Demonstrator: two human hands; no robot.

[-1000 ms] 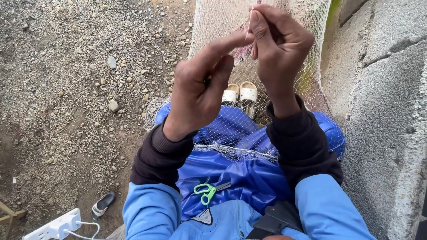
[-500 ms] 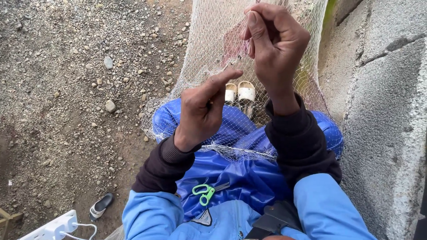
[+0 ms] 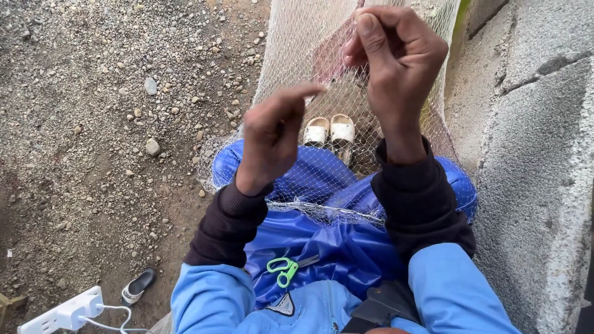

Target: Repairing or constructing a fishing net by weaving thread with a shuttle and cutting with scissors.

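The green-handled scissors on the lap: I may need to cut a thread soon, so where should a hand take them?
Take the scissors by their green loops, which lie flat and uncovered on the blue cloth. Coming from above with the left hand seems easiest, since it is nearer; the blades point right, toward the net.

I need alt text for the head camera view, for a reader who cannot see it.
Seen from above, a seated person's right hand pinches a pale net that drapes over blue-clad knees, while the left hand is raised beside it. Green scissors lie on the lap; gravel lies to the left and a concrete wall to the right.
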